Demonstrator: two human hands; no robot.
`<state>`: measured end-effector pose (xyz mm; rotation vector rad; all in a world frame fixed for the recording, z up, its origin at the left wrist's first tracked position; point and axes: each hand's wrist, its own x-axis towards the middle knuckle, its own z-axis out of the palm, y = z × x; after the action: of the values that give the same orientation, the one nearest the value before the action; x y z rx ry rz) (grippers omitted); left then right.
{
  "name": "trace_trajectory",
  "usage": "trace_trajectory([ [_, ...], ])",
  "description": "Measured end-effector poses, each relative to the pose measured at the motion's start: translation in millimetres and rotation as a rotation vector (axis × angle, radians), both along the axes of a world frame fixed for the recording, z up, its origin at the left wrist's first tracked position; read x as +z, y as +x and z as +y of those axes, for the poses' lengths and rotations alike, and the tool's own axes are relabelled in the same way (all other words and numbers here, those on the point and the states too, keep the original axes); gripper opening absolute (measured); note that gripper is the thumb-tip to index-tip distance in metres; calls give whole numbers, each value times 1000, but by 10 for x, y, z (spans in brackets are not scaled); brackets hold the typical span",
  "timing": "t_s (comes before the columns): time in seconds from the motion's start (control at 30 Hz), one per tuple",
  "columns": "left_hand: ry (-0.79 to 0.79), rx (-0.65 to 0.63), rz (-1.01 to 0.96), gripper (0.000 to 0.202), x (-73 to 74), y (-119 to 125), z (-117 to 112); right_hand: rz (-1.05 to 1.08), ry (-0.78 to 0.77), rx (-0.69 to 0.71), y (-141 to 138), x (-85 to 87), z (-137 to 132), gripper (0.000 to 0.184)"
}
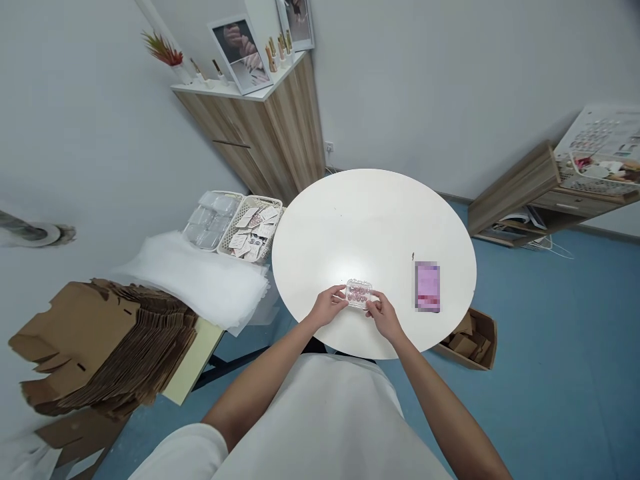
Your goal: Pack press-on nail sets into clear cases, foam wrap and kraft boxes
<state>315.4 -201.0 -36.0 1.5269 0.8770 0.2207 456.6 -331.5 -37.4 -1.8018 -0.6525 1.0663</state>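
Note:
A small clear plastic case (pixel 359 292) with pink pieces inside sits low over the near part of the round white table (pixel 370 227). My left hand (pixel 329 306) grips its left end with fingers curled. My right hand (pixel 381 311) pinches its right end. To the right on the table lies a pink blurred card or phone (pixel 427 286).
Left of the table stand a basket of small printed cards (pixel 254 229), a tray of clear cases (pixel 213 219), white foam sheets (pixel 195 277) and a stack of flat cardboard boxes (pixel 107 347). An open carton (pixel 470 340) sits on the blue floor at right. A wooden cabinet (pixel 265 127) stands behind.

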Motion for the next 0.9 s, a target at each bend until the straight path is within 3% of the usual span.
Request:
trace_trajectory([
  [0.13,34,-31,-15,53,11,-67,47,-156,-18,107,-18,81,41,59],
  [0.33,41,-113,-24,54,15,-176,196,-114,14,260,-1,91,151,69],
  [0.47,7,-142,-46,64,-18,-281,387,-137,26,249,-83,31,327,76],
  [0.7,73,-98,-65,56,-79,-525,939,-244,28,121,-428,-74,932,71],
  [0.9,159,-76,-5,56,-159,-755,1532,-268,23,151,-702,-189,1628,69],
])
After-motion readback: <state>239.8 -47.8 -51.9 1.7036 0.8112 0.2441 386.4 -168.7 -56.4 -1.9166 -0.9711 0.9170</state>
